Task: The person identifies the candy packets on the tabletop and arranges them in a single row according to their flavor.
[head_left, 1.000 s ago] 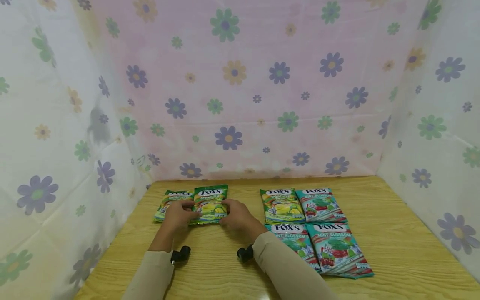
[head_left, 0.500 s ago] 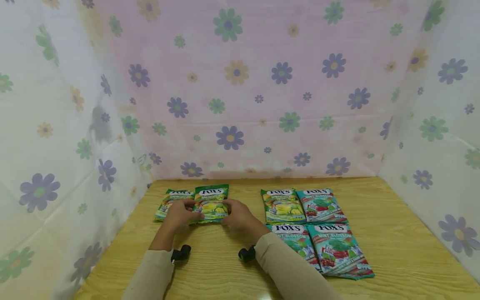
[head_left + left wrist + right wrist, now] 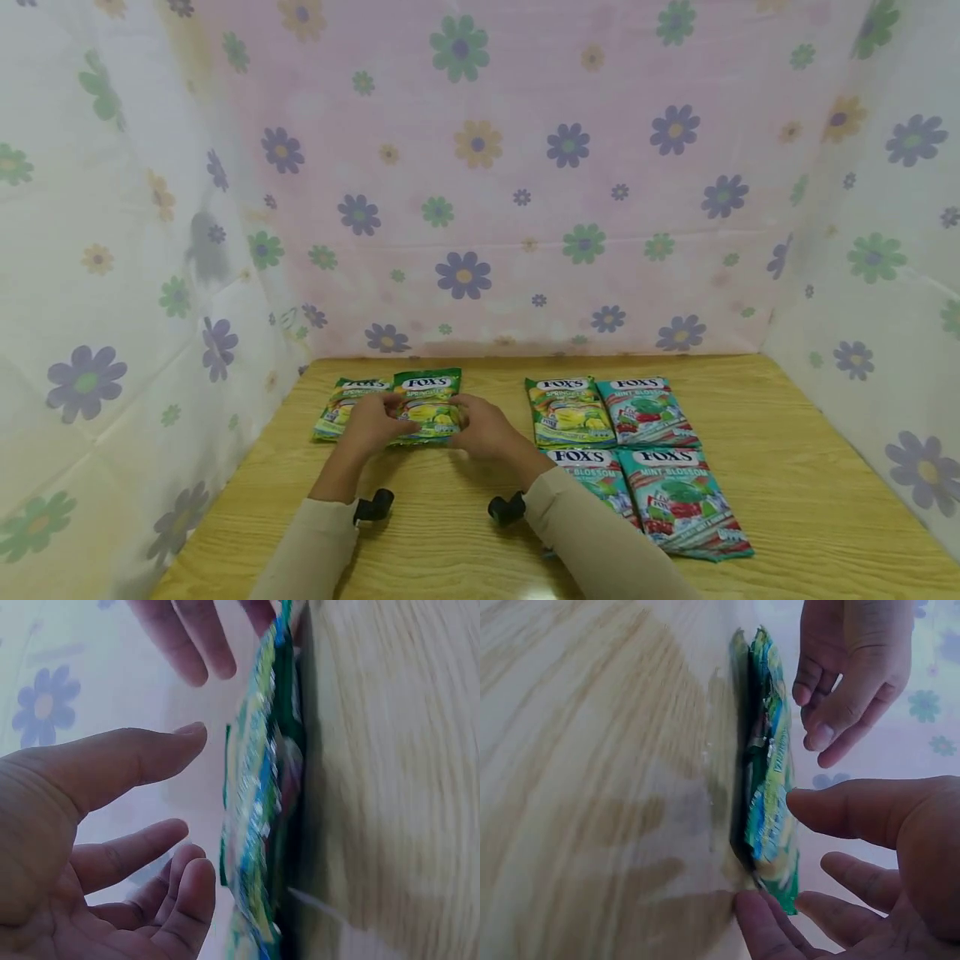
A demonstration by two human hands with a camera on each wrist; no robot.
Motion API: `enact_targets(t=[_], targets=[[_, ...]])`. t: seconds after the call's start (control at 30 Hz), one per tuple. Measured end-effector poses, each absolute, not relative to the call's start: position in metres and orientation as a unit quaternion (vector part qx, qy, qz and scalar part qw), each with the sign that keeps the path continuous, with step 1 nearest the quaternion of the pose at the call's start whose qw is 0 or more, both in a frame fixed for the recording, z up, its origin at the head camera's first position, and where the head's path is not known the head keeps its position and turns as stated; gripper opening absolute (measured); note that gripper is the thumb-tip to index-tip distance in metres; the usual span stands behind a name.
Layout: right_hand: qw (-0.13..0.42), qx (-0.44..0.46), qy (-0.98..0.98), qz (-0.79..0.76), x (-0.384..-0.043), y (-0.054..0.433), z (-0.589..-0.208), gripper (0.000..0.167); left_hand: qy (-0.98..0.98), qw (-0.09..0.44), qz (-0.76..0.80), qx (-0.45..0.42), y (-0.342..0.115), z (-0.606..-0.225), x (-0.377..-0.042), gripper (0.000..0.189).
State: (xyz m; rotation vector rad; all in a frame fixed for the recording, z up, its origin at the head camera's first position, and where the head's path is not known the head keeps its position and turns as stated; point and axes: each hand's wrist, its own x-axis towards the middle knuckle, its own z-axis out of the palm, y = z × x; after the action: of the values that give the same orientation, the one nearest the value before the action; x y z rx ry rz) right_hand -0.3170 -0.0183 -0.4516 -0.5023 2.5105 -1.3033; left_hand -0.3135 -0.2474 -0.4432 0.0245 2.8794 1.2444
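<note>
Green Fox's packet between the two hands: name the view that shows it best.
The head view: the green packet has its printed front mostly visible there, brand name included. Both wrist views show it nearly edge-on, its print hard to read.

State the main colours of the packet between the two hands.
Green and yellow; the packet shows best in the head view.

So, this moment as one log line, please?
left hand: holding nothing; right hand: contact unclear; between them: green packet; farther right: another green packet, three teal packets
</note>
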Motion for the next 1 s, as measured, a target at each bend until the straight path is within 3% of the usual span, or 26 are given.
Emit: enact_targets(t=[0.57,1.0], targets=[[0.075,-0.216,0.872,-0.433,-0.308,0.041,-0.423,0.066,0.91,-0.024,0.409,0.067,-0.195,-0.424,-0.312,0.066],[0.009,-0.178,0.891,-0.418,-0.295,0.1,-0.413,0.066,0.886,-0.035,0.449,0.108,-0.15,-0.414,-0.314,0.064]])
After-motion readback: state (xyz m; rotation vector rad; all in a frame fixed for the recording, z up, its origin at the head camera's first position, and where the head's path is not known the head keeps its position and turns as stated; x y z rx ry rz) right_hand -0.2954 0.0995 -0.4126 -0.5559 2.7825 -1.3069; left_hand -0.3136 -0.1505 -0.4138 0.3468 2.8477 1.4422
